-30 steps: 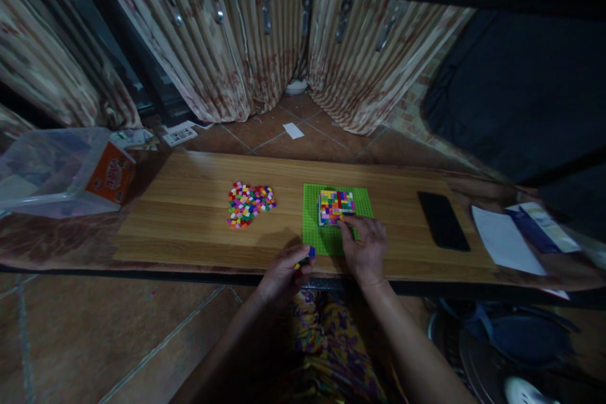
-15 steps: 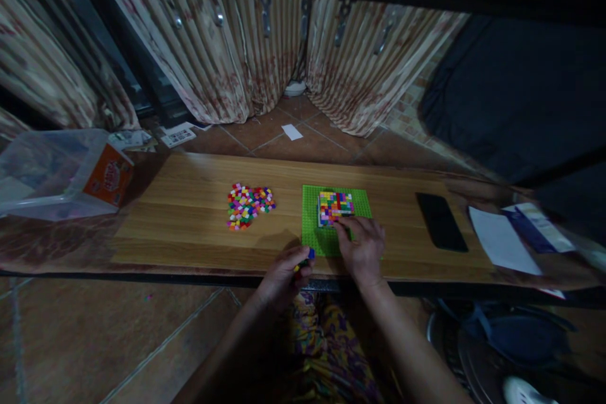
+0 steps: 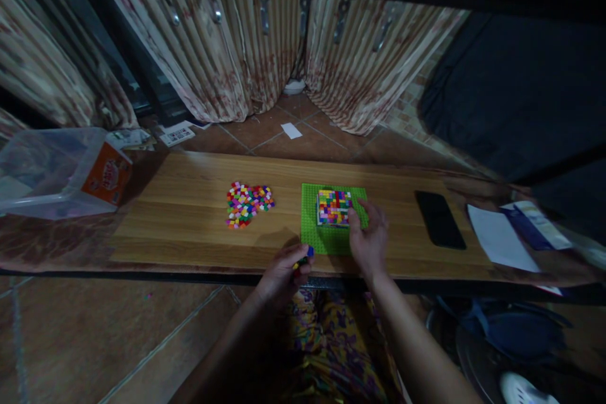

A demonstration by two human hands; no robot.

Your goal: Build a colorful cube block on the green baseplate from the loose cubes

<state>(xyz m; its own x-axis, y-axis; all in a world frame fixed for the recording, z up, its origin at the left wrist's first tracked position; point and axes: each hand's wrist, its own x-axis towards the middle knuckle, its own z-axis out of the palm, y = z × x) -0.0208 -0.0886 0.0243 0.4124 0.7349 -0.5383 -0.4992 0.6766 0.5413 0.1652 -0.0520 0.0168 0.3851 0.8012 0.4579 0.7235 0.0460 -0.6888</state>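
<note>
A green studded baseplate point(image 3: 310, 238) lies on the wooden board in front of me. On it stands a low block built of many coloured toy bricks point(image 3: 334, 207), with a pale side wall at its left. My right hand point(image 3: 370, 233) is at the block's right edge, thumb and fingers apart, and I see nothing held in it. Just left of the baseplate's near corner, my left hand point(image 3: 286, 268) is closed around a few small toy bricks point(image 3: 310, 251); a blue one pokes out at the fingertips, with yellow and dark ones below it.
Loose coloured bricks point(image 3: 247, 205) form a pile left of the baseplate. A black phone point(image 3: 440, 219) and white paper point(image 3: 499, 237) lie to the right. At the far left stands a clear plastic bin point(image 3: 57, 170) with an orange label. The wooden board point(image 3: 189, 214) spans the table.
My right hand has drawn back from the block's near side to its right edge, and its fingers have spread. My left hand stays almost in place, still holding bricks.
</note>
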